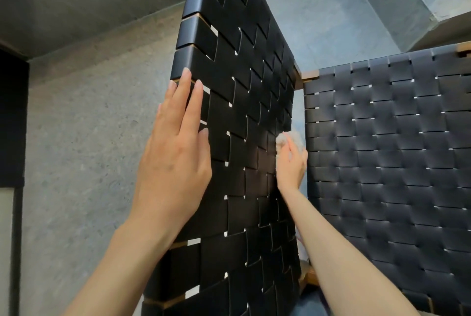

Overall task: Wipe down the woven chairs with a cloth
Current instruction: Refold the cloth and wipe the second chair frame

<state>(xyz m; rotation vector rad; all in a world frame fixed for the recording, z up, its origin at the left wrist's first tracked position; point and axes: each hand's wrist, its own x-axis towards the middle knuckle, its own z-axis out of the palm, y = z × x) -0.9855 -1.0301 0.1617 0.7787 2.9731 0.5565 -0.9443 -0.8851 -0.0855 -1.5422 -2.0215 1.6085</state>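
The left hand (175, 152) lies flat and released, fingers straight, against the near edge of the black woven chair (237, 86). It is likely there to brace the panel so the weave does not give or swing under the rubbing. Across the panel from it, the right hand (291, 165) grips a bunched, fluffy pale cloth (283, 138) and presses it against the straps close to the panel's far edge. How tightly its fingers curl is hard to tell, since they are seen from behind. Wadding the cloth this way probably lets it push into the ridges where the straps cross. Small light gaps show through the weave between the two hands, so dust may sit in those corners and need more than a flat pass. Just beyond the right hand stands a second woven chair (395, 150), its weave facing the person. A strip of its wooden frame (309, 74) shows above the cloth. The narrow gap between the two chairs leaves the right hand little room at that edge, and the wrist could brush the neighbour. Left of the left hand is a rough concrete surface (84, 124), and further left, a dark panel (12, 116).
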